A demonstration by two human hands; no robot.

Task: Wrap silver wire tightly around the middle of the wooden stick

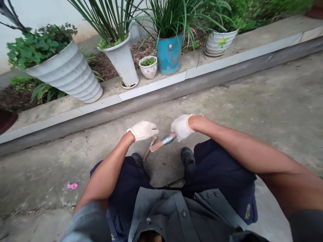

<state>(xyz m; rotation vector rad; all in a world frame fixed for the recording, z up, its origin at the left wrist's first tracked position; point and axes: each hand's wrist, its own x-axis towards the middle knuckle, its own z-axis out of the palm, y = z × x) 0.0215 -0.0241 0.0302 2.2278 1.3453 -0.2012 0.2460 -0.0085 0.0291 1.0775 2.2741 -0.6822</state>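
Both my hands wear white knit gloves and hover above the concrete ground between my knees. My right hand (182, 127) is closed round one end of a short wooden stick (161, 143) with a band of grey wire wound about its middle. My left hand (144, 130) has its fingers curled just left of that stick; whether it holds anything is hidden. A second thin wooden stick (149, 149) lies slanted below my left hand, near my left shoe.
A raised concrete kerb (156, 90) runs across the back with several plant pots: a large white ribbed one (68, 74), a tall white one (123, 60), a blue one (169, 53). A pink scrap (72, 185) lies at the left. My black shoes (187, 157) stand below the hands.
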